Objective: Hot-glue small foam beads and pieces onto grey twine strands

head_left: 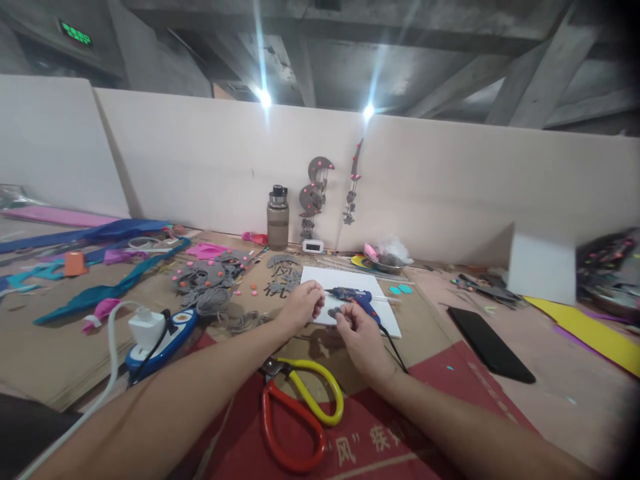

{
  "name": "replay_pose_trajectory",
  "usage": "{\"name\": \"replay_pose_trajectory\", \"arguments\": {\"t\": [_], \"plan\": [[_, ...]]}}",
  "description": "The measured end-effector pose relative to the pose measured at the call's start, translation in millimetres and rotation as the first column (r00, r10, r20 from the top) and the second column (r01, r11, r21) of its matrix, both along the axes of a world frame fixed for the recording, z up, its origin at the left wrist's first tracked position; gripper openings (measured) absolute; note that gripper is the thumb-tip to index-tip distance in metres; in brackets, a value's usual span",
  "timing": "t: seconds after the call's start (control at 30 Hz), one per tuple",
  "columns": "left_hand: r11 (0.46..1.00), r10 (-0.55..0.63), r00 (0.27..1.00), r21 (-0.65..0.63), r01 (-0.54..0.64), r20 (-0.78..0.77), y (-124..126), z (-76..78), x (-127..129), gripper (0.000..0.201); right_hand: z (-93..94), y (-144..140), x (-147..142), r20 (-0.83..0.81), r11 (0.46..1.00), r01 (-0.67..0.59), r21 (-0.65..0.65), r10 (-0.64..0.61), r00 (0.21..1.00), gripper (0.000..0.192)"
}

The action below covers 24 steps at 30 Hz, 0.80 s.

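My right hand (361, 335) pinches a small dark grey cut-out (333, 312) that looks like felt. Close by on its left, my left hand (303, 305) is closed with the fingertips together; whatever they hold, if anything, is too small to make out. A blue hot glue gun (353, 295) lies just beyond both hands on a white sheet (390, 319), its black cord running down past my right wrist. Below my hands rest scissors with one red and one yellow handle (320, 393), on red-printed cardboard.
Left of my hands are a ball of grey yarn (213, 301), grey pieces with pink dots (200, 275) and a blue power strip (165, 350) with a white plug. A bottle (278, 223) stands behind. A black phone (490, 343) lies right.
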<state>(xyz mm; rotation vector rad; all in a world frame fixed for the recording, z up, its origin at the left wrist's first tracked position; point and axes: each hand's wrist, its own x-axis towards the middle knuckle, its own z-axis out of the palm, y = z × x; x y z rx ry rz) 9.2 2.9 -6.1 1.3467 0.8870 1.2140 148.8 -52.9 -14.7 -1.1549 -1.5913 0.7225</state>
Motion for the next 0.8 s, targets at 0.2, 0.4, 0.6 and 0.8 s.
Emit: {"name": "replay_pose_trajectory", "arguments": {"t": [0.2, 0.4, 0.6, 0.8], "plan": [[0.997, 0.046, 0.998, 0.066, -0.048, 0.037, 5.8, -3.6, 1.4, 0.010, 3.1, -1.8, 0.9, 0.007, 0.999, 0.018, 0.038, -0.018, 1.000, 0.023], [0.999, -0.014, 0.997, 0.051, 0.018, -0.082, -1.1, 0.3, 2.0, 0.015, 6.4, -1.3, 3.6, -0.066, 0.999, -0.016, -0.033, 0.014, 0.998, 0.024], [0.995, -0.080, 0.994, -0.049, 0.084, 0.071, -0.9, -2.8, 5.3, 0.025, 5.7, -0.5, 4.6, -0.144, 0.990, -0.034, -0.140, 0.014, 0.990, 0.023], [0.991, -0.130, 0.989, 0.037, 0.128, 0.071, 2.6, -2.3, 4.8, 0.029, 0.1, 4.9, 7.8, -0.173, 0.987, -0.023, -0.160, -0.005, 0.985, 0.025]]}}
